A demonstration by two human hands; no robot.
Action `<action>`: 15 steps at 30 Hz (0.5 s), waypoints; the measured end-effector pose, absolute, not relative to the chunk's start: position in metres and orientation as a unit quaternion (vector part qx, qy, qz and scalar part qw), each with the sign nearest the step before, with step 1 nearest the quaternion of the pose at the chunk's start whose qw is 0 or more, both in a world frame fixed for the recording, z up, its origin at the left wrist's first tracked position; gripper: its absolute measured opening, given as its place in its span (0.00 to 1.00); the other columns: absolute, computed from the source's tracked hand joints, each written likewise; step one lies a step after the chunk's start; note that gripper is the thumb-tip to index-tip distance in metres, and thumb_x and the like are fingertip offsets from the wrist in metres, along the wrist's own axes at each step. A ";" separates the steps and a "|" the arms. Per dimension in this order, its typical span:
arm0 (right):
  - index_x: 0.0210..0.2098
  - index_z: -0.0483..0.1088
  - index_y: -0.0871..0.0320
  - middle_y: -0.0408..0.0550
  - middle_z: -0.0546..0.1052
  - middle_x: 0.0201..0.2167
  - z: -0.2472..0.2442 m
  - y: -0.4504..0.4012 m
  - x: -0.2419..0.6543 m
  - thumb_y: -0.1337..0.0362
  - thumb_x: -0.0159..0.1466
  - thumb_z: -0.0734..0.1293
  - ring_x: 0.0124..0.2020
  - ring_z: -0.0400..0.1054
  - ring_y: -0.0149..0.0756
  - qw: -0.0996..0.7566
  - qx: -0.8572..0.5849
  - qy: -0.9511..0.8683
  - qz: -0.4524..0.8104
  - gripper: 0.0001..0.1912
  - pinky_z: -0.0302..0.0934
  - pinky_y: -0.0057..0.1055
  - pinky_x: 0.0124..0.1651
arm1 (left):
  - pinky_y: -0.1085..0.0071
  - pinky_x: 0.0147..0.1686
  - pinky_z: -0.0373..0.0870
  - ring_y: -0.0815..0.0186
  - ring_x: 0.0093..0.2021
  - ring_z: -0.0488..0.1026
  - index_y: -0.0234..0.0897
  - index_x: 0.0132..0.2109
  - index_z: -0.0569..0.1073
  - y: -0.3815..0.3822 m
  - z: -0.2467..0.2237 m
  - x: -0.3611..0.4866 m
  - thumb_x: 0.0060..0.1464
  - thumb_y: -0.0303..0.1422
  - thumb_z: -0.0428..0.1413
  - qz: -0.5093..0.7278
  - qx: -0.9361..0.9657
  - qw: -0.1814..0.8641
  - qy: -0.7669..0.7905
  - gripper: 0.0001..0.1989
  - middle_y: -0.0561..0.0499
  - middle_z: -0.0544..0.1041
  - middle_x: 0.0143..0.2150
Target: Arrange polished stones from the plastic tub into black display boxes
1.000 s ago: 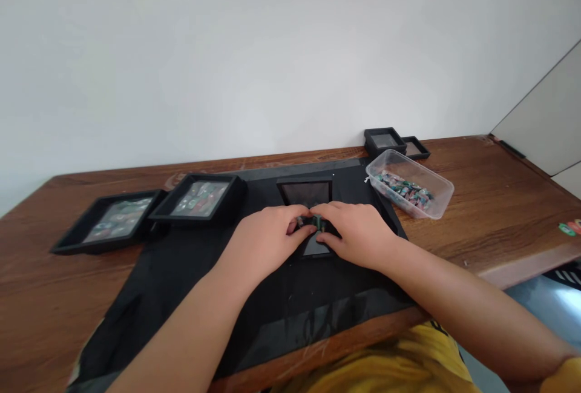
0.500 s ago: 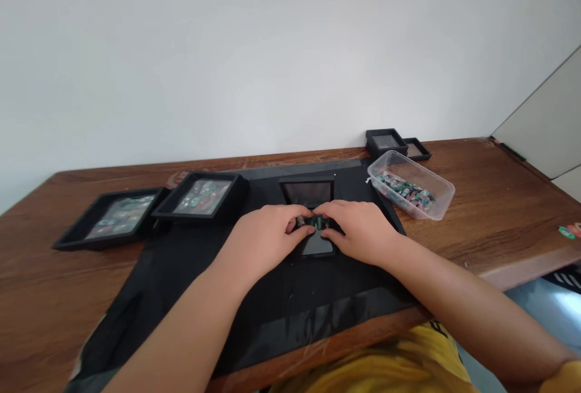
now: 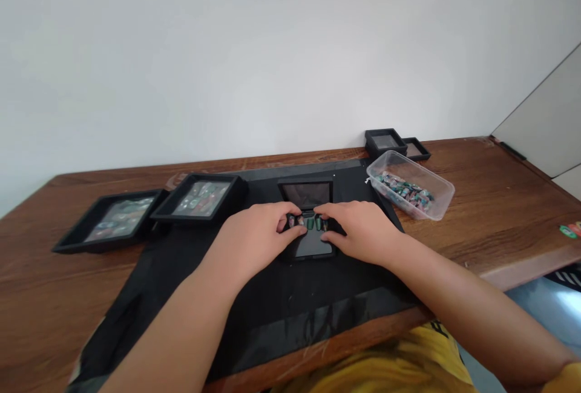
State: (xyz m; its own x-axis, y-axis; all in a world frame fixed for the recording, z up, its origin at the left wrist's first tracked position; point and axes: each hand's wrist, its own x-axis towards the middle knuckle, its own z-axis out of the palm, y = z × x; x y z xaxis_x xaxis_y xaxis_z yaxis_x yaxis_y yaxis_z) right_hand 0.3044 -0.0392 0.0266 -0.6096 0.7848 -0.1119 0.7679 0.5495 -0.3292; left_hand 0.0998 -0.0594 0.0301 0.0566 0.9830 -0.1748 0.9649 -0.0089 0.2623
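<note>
A small black display case (image 3: 313, 247) lies open on the black mat, its lid (image 3: 307, 192) tilted back on the far side. Across the case runs a row of small glossy stones (image 3: 311, 223), green and pinkish. From the left, my left hand (image 3: 267, 226) curls thumb and fingers around a stone at that end of the row. My right hand (image 3: 351, 226) does the same at the right end, thumb at the near side and fingertips at the far side. Fingers partly cover the end stones.
A clear plastic tub (image 3: 436, 190) of similar stones stands at the right. Two black framed cases (image 3: 200, 199) with stones behind clear panes lie at the left. More black cases (image 3: 385, 140) are by the wall. The black mat (image 3: 272, 314) covers the wooden table's middle.
My left hand has shifted slightly left, widening the gap between the hands so more of the stones show. My right hand is nearly still.
</note>
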 end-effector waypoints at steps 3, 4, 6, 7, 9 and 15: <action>0.69 0.67 0.52 0.51 0.81 0.60 0.027 -0.039 0.305 0.61 0.70 0.71 0.61 0.76 0.52 0.022 -0.443 -0.878 0.181 0.29 0.69 0.48 0.60 | 0.68 0.27 0.59 0.61 0.32 0.76 0.48 0.49 0.83 -0.060 0.033 0.102 0.61 0.41 0.59 0.012 0.708 0.160 0.688 0.13 0.53 0.79 0.31; 0.70 0.66 0.52 0.51 0.81 0.60 0.027 -0.039 0.304 0.61 0.70 0.71 0.61 0.76 0.52 0.021 -0.444 -0.877 0.181 0.30 0.69 0.48 0.60 | 0.68 0.27 0.59 0.61 0.31 0.76 0.48 0.49 0.83 -0.060 0.034 0.103 0.62 0.41 0.58 0.007 0.707 0.161 0.688 0.13 0.53 0.79 0.31; 0.70 0.66 0.52 0.51 0.81 0.60 0.028 -0.039 0.304 0.61 0.70 0.71 0.60 0.76 0.53 0.017 -0.446 -0.877 0.179 0.29 0.70 0.48 0.60 | 0.67 0.28 0.59 0.61 0.31 0.76 0.48 0.50 0.83 -0.061 0.034 0.104 0.63 0.41 0.58 -0.001 0.708 0.160 0.688 0.13 0.53 0.78 0.31; 0.69 0.67 0.52 0.51 0.81 0.60 0.028 -0.039 0.303 0.61 0.71 0.71 0.60 0.76 0.52 0.015 -0.445 -0.878 0.175 0.29 0.70 0.47 0.59 | 0.67 0.28 0.59 0.61 0.31 0.76 0.48 0.50 0.83 -0.060 0.034 0.104 0.63 0.41 0.58 -0.003 0.709 0.158 0.687 0.13 0.53 0.78 0.31; 0.69 0.67 0.52 0.51 0.81 0.60 0.029 -0.040 0.303 0.61 0.71 0.70 0.59 0.77 0.52 0.008 -0.438 -0.884 0.162 0.27 0.70 0.46 0.58 | 0.67 0.28 0.59 0.60 0.31 0.76 0.48 0.51 0.83 -0.060 0.034 0.104 0.63 0.41 0.57 -0.005 0.711 0.156 0.685 0.13 0.52 0.78 0.31; 0.66 0.69 0.52 0.50 0.83 0.55 0.032 -0.042 0.304 0.63 0.74 0.66 0.53 0.80 0.49 -0.018 -0.391 -0.912 0.124 0.22 0.70 0.40 0.48 | 0.66 0.28 0.58 0.59 0.32 0.76 0.48 0.49 0.83 -0.061 0.034 0.102 0.63 0.41 0.56 0.006 0.715 0.147 0.684 0.13 0.52 0.78 0.30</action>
State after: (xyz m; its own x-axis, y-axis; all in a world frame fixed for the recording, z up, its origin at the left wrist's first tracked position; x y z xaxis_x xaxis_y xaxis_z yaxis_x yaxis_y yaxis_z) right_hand 0.3037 -0.0423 0.0323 -0.6931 0.7091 -0.1292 0.7179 0.6630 -0.2121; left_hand 0.1016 -0.0606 0.0338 0.0646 0.9792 -0.1925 0.9757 -0.0215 0.2179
